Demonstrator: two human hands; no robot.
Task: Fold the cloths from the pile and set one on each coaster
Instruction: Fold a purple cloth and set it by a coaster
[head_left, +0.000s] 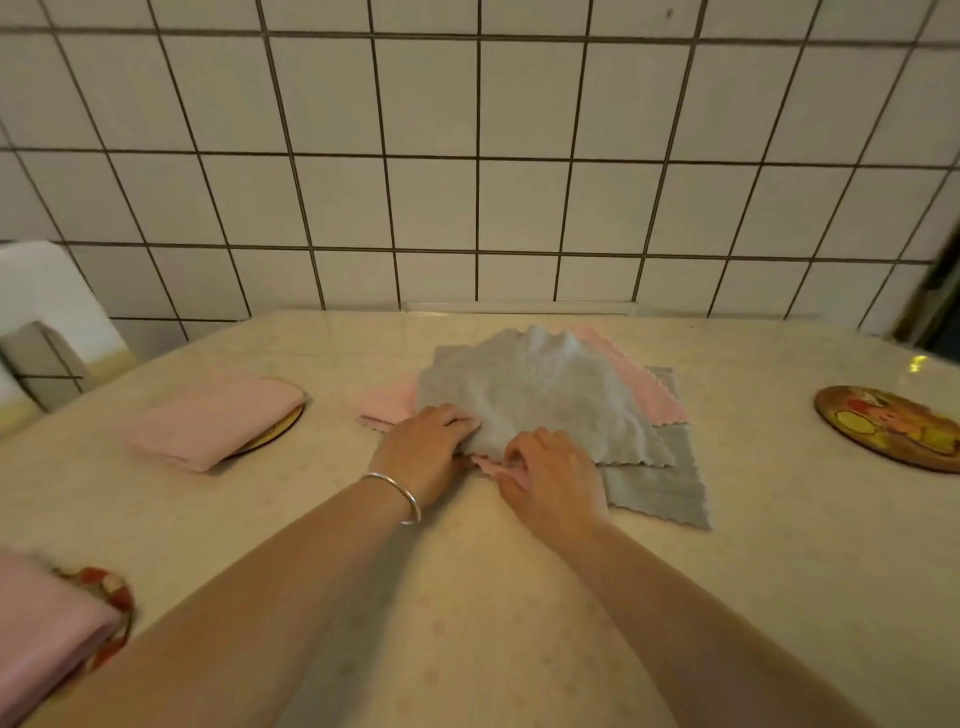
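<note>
Pile (550, 400) of grey and pink cloths lies mid-surface (467, 597), near the tiled wall (467, 156). Left hand (426, 447), bangle (397, 493) on the wrist, has its fingers curled on the near edge of the top grey cloth (524, 395). Right hand (550, 473) pinches a pink cloth edge (491, 465) just below it; grip narrow on both. Folded pink cloth (213, 415) sits on the left coaster (283, 431). Another folded pink cloth (41, 623) covers the near-left coaster (111, 592). Right coaster (891, 426) is bare, well apart from the pile.
</note>
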